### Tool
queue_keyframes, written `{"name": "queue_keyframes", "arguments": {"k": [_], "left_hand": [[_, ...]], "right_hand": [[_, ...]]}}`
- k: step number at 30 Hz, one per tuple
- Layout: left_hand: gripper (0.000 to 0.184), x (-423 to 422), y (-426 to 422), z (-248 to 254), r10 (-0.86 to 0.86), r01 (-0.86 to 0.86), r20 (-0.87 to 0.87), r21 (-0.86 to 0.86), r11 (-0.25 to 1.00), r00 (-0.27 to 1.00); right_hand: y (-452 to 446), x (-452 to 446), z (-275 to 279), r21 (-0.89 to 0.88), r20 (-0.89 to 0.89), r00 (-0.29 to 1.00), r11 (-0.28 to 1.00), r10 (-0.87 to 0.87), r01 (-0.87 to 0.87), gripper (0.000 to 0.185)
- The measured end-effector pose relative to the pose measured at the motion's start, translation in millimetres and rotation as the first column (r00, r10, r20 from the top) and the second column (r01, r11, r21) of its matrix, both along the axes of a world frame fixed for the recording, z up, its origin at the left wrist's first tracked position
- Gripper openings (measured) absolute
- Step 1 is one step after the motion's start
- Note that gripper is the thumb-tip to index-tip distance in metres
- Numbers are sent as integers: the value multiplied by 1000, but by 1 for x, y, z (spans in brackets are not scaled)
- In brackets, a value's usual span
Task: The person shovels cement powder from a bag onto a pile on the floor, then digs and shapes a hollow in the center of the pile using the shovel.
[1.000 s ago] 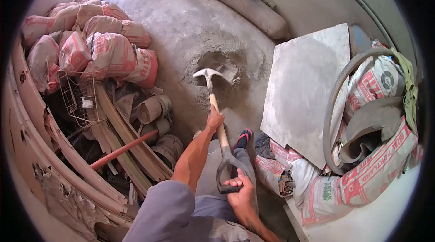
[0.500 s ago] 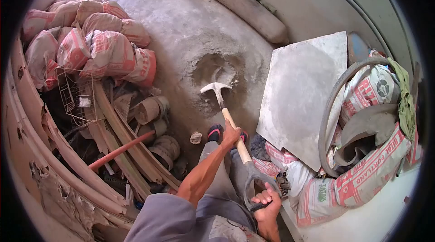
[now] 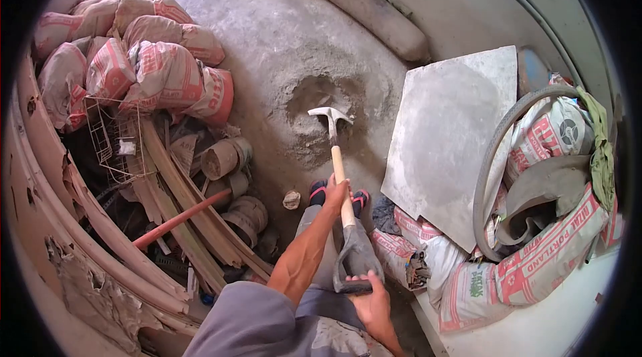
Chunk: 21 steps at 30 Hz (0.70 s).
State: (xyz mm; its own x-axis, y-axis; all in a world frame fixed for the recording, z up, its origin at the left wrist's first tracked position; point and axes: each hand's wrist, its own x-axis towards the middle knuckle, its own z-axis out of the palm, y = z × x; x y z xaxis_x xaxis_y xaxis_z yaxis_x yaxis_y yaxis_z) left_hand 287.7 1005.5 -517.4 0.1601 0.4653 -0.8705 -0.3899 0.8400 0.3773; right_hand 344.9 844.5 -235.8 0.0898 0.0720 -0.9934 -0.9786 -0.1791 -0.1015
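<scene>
A shovel (image 3: 342,183) with a wooden shaft and a dark D-shaped handle runs from my body toward a grey hollow (image 3: 321,99) in the concrete floor. Its pale metal head lies over the near edge of that hollow. My left hand (image 3: 337,195) is wrapped round the wooden shaft. At the rear end, my right hand (image 3: 371,297) grips the crossbar of the handle. Both of my feet in dark sandals stand just beyond my left hand.
Filled sacks (image 3: 167,79) are piled at the left above wooden boards (image 3: 180,203), a wire rack and old pots. A grey panel (image 3: 451,143) leans at the right beside a tire (image 3: 487,176) and cement sacks (image 3: 548,250). A small stone (image 3: 291,200) lies near my feet.
The shovel first came back and its handle swung right; now the handle has swung left again and the head sits slightly farther forward. Both hands moved with it, still gripping.
</scene>
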Motion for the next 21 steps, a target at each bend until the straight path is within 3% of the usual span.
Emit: {"name": "queue_keyframes", "arguments": {"k": [1, 2, 3, 4, 5, 8, 9, 12, 16, 20, 21], "left_hand": [[56, -6, -3, -1, -24, 25, -45, 11, 1000, 999], [60, -12, -7, -5, -46, 48, -90, 20, 999, 995], [72, -20, -10, -8, -87, 92, -135, 29, 995, 987], [77, -28, -10, -6, -143, 148, -165, 17, 989, 976], [78, -36, -11, -2, -170, 174, -180, 3, 985, 969], [79, -42, -13, 9, -179, 175, -192, -38, 984, 965], [79, -44, -13, 12, -166, 159, -194, -53, 986, 967], [81, -49, -4, 12, -107, 99, -151, -56, 993, 983], [83, -69, 11, 27, -136, 132, -224, -30, 991, 965], [69, -89, 25, 51, -190, 195, -338, -19, 981, 922], [66, -93, 29, 47, -227, 237, -360, -18, 971, 905]], "right_hand": [[-1, 2, 12, 75, 135, 954, 957, 268, -279, 43], [2, 1, 22, -68, 458, 688, 794, 563, -604, 48], [7, 1, 32, -312, 652, 238, 541, 720, -781, 53], [15, 0, 42, -593, 669, -276, 271, 691, -759, 58], [28, 8, 51, -757, 595, -692, -5, 408, -653, 69], [52, -9, 60, -478, 776, -557, -301, 295, -825, 68], [55, -20, 51, -440, 812, -532, -348, 240, -828, 75], [61, -48, 39, -323, 621, -660, -630, 422, -706, 81], [54, -78, 17, -395, 707, -603, -501, 369, -770, 85], [62, -92, 25, -357, 821, -434, -258, 371, -898, 76], [68, -91, 30, -341, 864, -371, -147, 341, -929, 73]]}}
